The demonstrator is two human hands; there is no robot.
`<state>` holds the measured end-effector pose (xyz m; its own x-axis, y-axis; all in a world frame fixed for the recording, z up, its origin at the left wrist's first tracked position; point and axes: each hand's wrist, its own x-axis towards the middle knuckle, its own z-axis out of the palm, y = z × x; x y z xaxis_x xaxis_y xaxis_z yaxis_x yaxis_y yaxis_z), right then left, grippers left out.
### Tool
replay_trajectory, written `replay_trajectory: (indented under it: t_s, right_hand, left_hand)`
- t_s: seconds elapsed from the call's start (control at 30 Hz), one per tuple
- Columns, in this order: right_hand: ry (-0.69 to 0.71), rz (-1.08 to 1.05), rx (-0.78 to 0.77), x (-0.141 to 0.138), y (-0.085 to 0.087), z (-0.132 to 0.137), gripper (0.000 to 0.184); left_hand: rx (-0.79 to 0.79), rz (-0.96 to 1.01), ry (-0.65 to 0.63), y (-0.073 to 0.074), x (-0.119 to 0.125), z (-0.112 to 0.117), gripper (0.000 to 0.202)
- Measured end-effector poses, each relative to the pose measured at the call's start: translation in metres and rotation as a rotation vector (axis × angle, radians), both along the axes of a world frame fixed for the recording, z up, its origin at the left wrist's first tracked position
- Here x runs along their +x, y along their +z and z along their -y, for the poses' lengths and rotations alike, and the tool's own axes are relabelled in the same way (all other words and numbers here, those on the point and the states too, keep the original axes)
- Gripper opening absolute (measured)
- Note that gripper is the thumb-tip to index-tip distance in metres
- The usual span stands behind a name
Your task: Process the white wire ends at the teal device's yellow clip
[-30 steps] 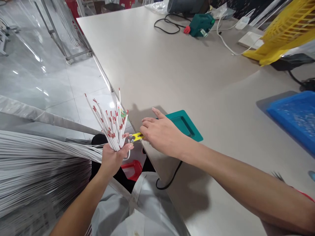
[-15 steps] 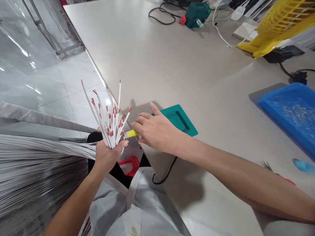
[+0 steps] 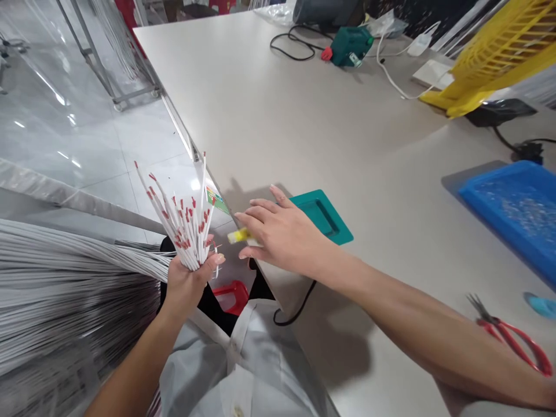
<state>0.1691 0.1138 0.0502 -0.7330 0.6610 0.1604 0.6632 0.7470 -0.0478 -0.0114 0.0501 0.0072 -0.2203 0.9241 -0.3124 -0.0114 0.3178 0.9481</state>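
Note:
My left hand (image 3: 189, 284) is closed around a bundle of white wires (image 3: 191, 240) near their ends. Red tips fan out above the fist, and the long grey-white lengths (image 3: 87, 258) trail away to the left. At the table edge, my right hand (image 3: 282, 234) is spread, palm down, with thumb and fingers apart. Beneath it a yellow piece with a pale tip (image 3: 241, 234) pokes out towards the wires; the palm hides the rest, and whether the hand touches it I cannot tell. Partly under this hand is a green plate (image 3: 332, 217) with a recess.
Red-handled pliers (image 3: 516, 341) lie by my right forearm. A blue tray (image 3: 478, 194) with small scraps is on the right. Farther back are a yellow fan (image 3: 490, 63), a dark green box (image 3: 351, 46) and cables. A red stool (image 3: 234, 295) stands below the table edge.
The view has tilted up slightly, and the pliers now show more fully. The wire bundle leans further left, away from the yellow tip. My right hand stays near the green plate.

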Motion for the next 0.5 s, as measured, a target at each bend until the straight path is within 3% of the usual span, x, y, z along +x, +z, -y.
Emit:
replay_trajectory:
  t_s: [0.07,0.13,0.3,0.4,0.5]
  right_hand:
    - [-0.002,-0.22,0.019,-0.005,-0.005,0.013,0.032]
    - [-0.077,-0.42,-0.074,-0.013,-0.014,0.026,0.024]
    - [-0.127,-0.822,-0.653,-0.035,-0.036,0.038,0.021]
    - [-0.097,-1.099,-0.869,-0.045,-0.043,0.038,0.013]
    - [-0.158,-1.347,-1.108,-0.053,-0.049,0.042,0.007]
  left_hand:
    - [-0.002,0.032,0.029,-0.001,-0.004,0.004,0.022]
    - [0.017,0.054,0.035,-0.003,-0.009,0.008,0.016]
    - [0.078,0.148,-0.017,-0.009,-0.017,0.016,0.01]
    - [0.068,0.189,-0.049,-0.011,-0.019,0.02,0.01]
    - [0.056,0.211,-0.086,-0.012,-0.018,0.024,0.011]
